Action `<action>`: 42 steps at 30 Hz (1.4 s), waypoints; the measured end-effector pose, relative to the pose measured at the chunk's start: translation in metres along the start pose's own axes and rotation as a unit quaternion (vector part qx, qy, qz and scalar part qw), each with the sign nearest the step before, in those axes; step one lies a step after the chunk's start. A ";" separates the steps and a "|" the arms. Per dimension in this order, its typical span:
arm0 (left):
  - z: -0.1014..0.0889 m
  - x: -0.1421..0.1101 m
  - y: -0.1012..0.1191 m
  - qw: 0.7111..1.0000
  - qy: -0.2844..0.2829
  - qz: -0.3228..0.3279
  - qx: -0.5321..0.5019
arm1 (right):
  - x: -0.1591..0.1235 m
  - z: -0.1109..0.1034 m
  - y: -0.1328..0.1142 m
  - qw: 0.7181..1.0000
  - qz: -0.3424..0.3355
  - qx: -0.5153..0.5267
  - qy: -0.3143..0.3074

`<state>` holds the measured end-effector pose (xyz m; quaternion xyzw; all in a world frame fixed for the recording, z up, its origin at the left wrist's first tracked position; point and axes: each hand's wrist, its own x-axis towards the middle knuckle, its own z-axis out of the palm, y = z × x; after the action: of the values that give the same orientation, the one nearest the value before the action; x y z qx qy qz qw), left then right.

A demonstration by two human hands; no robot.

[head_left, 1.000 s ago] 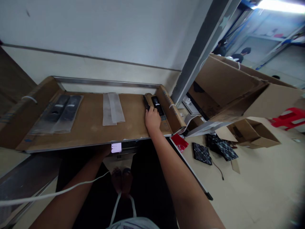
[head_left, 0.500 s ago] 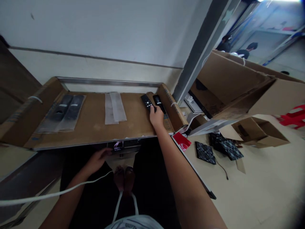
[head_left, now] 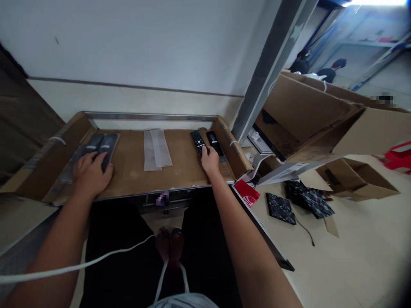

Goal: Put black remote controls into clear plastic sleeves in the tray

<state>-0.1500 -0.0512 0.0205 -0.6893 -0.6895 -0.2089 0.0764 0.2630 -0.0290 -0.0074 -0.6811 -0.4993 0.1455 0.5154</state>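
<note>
Left hand (head_left: 91,174) palm down, seemingly spread; right hand (head_left: 210,161) pinching.

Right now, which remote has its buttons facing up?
The remote in the right hand: its buttons show, while its neighbour and the bagged pair show none.

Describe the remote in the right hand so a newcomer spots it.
Find the cardboard-lined tray and go to its right end. The right hand grips the near end of a black remote there. Its button side faces up; the neighbour to its right shows a white band instead, and the bagged remotes lie at the left end.
</note>
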 end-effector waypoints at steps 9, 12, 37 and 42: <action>0.018 -0.007 -0.014 0.998 0.048 0.033 0.004 | 0.002 -0.011 -0.003 0.941 0.087 0.303 -0.122; 0.011 -0.009 0.010 0.988 0.122 0.074 -0.067 | 0.001 -0.017 -0.007 0.921 0.113 0.335 -0.164; 0.042 0.017 0.121 0.914 -0.087 0.301 -0.259 | -0.006 -0.024 -0.018 0.910 0.177 0.355 -0.117; 0.041 0.014 0.123 0.924 -0.084 0.290 -0.236 | -0.007 -0.022 -0.020 0.912 0.180 0.354 -0.104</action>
<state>-0.0218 -0.0264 0.0117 -0.8723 -0.3940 -0.2755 -0.0897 0.2650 -0.0472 0.0166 -0.5130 -0.3352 0.4732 0.6330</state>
